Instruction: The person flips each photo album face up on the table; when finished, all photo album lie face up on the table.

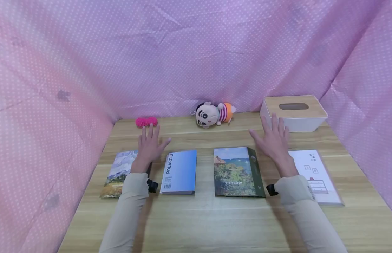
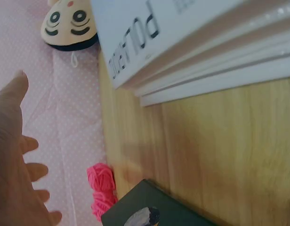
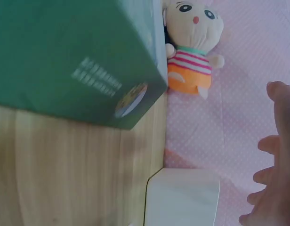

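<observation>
Both hands hover over the table with fingers spread and nothing in them. My left hand (image 1: 149, 146) is between a photo album with a landscape cover (image 1: 118, 172) and a blue album marked POLAROID (image 1: 180, 172); its forearm covers part of the landscape one. My right hand (image 1: 273, 140) is between a thick photo album with a seaside garden cover and green spine (image 1: 234, 172) and a white album with line drawings (image 1: 317, 175). In the left wrist view, the POLAROID album (image 2: 135, 42) shows its page edges; the green spine (image 3: 88, 61) fills much of the right wrist view.
Along the back of the table (image 1: 202, 225) are a pink yarn bundle (image 1: 147, 122), a plush doll (image 1: 211, 114) lying on its side, and a white tissue box (image 1: 305, 123) with a wooden lid. Pink dotted cloth (image 1: 183, 59) hangs behind and at both sides.
</observation>
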Available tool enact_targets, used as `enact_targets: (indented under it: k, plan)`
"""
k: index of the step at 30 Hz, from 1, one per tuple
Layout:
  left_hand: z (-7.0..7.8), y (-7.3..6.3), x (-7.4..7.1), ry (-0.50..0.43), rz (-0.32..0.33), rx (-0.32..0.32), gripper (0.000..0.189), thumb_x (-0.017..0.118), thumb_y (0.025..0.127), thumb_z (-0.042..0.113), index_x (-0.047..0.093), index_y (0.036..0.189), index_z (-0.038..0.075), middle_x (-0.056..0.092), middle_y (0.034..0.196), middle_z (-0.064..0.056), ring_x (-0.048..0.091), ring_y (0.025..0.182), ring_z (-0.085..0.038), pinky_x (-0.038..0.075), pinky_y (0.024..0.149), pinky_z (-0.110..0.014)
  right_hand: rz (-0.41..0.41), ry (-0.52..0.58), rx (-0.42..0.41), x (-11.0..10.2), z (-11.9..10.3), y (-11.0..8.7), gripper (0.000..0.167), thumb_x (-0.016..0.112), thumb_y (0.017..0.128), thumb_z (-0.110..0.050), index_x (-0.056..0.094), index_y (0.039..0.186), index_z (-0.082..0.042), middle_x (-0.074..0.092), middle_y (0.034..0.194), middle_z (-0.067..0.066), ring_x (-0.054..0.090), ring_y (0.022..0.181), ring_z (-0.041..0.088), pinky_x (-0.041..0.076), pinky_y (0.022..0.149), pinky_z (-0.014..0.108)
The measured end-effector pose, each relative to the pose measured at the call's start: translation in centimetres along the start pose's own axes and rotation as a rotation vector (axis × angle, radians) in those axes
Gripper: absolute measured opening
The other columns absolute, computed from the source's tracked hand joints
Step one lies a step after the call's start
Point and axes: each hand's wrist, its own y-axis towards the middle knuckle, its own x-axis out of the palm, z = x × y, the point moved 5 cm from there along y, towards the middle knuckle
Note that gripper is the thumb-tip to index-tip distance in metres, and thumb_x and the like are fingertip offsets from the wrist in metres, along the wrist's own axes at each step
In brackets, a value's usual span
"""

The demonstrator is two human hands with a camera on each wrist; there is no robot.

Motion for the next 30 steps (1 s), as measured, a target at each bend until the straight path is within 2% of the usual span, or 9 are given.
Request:
enact_targets:
  k: [3,8,11,14,18,23,30]
  plan:
    - [-0.3,0.3,-0.7,-0.072,0.046,0.049,0.085,0.047,0.092,0.06,0.015,0.154,0.01,0.007,0.16,-0.019,-0.001,0.146,-0.043,0.003,0.116,-0.06,0.038,0.073,-0.041,-0.1,-1.1,0.4,0.085,0.04,0.092,-0.065,0.014,0.155,-0.015,0.003,0.16,0.019,0.0,0.145,0.044,0.002,0.114,0.062]
    - [-0.8,0.6,-1.7,-0.249,0.127,0.113,0.078,0.063,0.091,0.041,0.029,0.149,0.003,0.029,0.153,-0.022,0.021,0.142,-0.041,0.016,0.117,-0.054,0.107,0.206,-0.106,0.2,-3.2,1.2,0.082,0.055,0.091,-0.05,0.021,0.152,-0.008,0.015,0.158,0.018,0.013,0.145,0.04,0.013,0.115,0.059]
    - [-1.3,0.5,-2.1,-0.33,0.134,0.098,0.075,0.064,0.09,0.039,0.031,0.148,0.004,0.034,0.151,-0.02,0.026,0.141,-0.037,0.02,0.116,-0.052,0.144,0.257,-0.144,0.7,-4.8,1.5,0.08,0.061,0.09,-0.042,0.025,0.151,-0.004,0.022,0.155,0.021,0.021,0.142,0.041,0.019,0.114,0.058]
    - [-1.8,0.0,-2.5,-0.373,0.121,0.045,0.075,0.063,0.09,0.043,0.033,0.147,0.004,0.037,0.15,-0.018,0.03,0.14,-0.036,0.024,0.115,-0.053,0.158,0.313,-0.193,1.5,-6.6,1.6,0.077,0.064,0.089,-0.036,0.03,0.148,0.0,0.027,0.151,0.024,0.025,0.139,0.042,0.022,0.113,0.058]
    - [-2.6,-0.9,-2.8,-0.398,0.109,-0.016,0.076,0.06,0.09,0.049,0.033,0.148,0.007,0.04,0.148,-0.017,0.034,0.138,-0.036,0.028,0.112,-0.054,0.106,0.378,-0.225,3.3,-9.3,1.5,0.077,0.066,0.088,-0.034,0.03,0.148,0.0,0.027,0.152,0.023,0.025,0.14,0.04,0.023,0.114,0.056]
    - [-3.9,-2.1,-3.1,-0.438,0.116,-0.05,0.075,0.06,0.091,0.047,0.032,0.149,0.01,0.042,0.147,-0.018,0.036,0.136,-0.036,0.03,0.112,-0.051,-0.001,0.418,-0.233,5.9,-13.0,0.9,0.075,0.064,0.089,-0.034,0.029,0.149,-0.005,0.026,0.154,0.016,0.023,0.142,0.034,0.023,0.115,0.052]
    - [-6.8,-4.2,-3.5,-0.458,0.128,-0.103,0.073,0.059,0.092,0.045,0.032,0.148,0.009,0.043,0.145,-0.02,0.037,0.135,-0.038,0.032,0.111,-0.052,-0.082,0.452,-0.284,9.3,-18.2,-0.4,0.073,0.064,0.09,-0.037,0.031,0.149,-0.01,0.028,0.154,0.012,0.025,0.143,0.03,0.024,0.116,0.047]
